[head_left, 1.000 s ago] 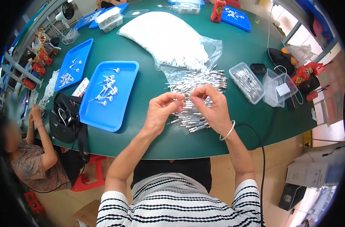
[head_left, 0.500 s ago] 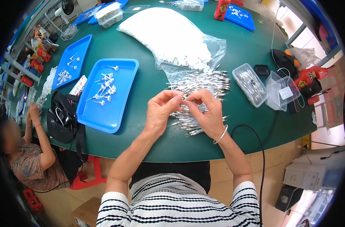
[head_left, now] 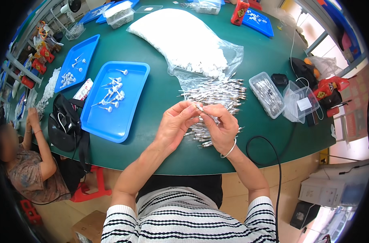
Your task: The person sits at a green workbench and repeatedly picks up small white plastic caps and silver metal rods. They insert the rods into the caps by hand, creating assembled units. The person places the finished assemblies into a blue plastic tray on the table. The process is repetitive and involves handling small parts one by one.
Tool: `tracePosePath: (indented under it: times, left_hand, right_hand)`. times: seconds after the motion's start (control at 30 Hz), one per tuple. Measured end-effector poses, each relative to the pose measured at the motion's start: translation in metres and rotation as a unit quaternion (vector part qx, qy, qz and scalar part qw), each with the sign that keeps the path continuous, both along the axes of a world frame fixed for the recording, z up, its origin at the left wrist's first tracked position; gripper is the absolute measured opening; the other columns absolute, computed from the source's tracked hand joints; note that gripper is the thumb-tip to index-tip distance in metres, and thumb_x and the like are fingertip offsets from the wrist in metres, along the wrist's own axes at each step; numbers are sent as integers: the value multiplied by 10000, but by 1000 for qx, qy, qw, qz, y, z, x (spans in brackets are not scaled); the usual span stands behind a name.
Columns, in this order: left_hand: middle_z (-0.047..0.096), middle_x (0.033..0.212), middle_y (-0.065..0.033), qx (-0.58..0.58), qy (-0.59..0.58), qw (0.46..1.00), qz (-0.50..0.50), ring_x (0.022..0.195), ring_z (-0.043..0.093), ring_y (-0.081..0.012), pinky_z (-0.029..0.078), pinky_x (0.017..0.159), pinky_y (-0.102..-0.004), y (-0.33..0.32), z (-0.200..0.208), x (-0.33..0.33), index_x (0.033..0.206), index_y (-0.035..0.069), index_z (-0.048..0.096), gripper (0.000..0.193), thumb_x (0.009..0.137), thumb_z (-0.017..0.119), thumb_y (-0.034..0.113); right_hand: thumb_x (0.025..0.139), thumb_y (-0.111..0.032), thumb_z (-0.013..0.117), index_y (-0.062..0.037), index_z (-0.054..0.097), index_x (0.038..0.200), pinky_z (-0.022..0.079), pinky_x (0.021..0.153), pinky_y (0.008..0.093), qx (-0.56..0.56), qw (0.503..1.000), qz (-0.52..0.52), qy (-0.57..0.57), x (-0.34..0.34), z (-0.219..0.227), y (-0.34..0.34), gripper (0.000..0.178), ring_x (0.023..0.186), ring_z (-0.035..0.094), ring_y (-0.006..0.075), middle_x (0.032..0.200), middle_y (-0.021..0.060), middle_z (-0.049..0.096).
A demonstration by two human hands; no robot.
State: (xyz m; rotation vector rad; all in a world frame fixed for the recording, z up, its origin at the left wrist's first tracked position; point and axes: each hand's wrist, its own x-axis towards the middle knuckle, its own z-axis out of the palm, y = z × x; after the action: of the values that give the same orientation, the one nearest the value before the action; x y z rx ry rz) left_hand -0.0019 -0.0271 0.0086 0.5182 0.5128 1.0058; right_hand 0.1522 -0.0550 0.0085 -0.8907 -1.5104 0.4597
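Observation:
My left hand [head_left: 174, 123] and my right hand [head_left: 221, 126] meet fingertip to fingertip in front of me, over the near part of a pile of thin silvery metal rods [head_left: 217, 93]. Both are closed in a pinch on a small white-and-metal piece [head_left: 199, 107], mostly covered by the fingers. Behind the rods, an open clear plastic bag [head_left: 231, 52] spills white round caps [head_left: 211, 67]. To the left, a blue tray [head_left: 105, 128] carries several rods with white caps on their ends [head_left: 114, 91].
Right of the pile stand a clear box of rods [head_left: 267, 93], an empty clear container [head_left: 294, 106] and a black cable [head_left: 273, 146]. A black bag [head_left: 63, 121] and second blue tray [head_left: 89, 45] lie left, where another person [head_left: 36, 170] sits working.
My fingertips have shifted slightly, and more of the small piece shows between them. My right hand has turned and dropped a little. The view has moved slightly.

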Motion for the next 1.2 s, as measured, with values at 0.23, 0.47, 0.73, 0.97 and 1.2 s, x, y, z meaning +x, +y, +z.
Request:
tracePosePath:
  times: [0.23,0.47,0.73,0.97,1.2]
  left_hand:
    - [669,1065,-101,-3,-11,1000,11,937,649,-130,550,809,-244,-2,-4,1,971,50,637,96,894,647,107]
    - [658,1090,-117,-13,-30,999,29,977,637,-149,537,853,-273,-4,-7,4,955,51,630,69,897,632,88]
    - [652,1078,-132,26,-4,1000,15,974,633,-163,538,845,-289,0,-5,-2,963,25,630,166,920,605,183]
    - [655,1046,-110,56,53,997,-6,902,641,-144,554,792,-291,7,-2,-10,962,-5,635,189,915,608,176]
    - [658,1058,-123,74,101,992,-23,899,652,-131,571,776,-266,12,-1,-17,901,22,626,139,918,594,156]
  right_hand:
    - [813,70,674,-10,625,968,530,729,279,-20,999,-12,31,-7,-4,-3,181,852,668,199,932,125,675]
    - [820,71,667,-6,620,970,527,723,268,-8,999,-16,34,-9,-8,-2,175,839,663,191,941,124,665]
    - [817,76,667,-5,622,966,517,700,263,9,1000,-20,10,-7,-8,-2,176,820,647,180,935,119,661]
    - [797,88,674,-9,625,964,521,676,274,25,999,8,-20,-5,-6,0,199,801,647,196,919,116,660]
    - [761,98,691,-23,626,971,520,674,296,14,999,22,-44,0,-4,-2,251,811,643,212,922,111,654]
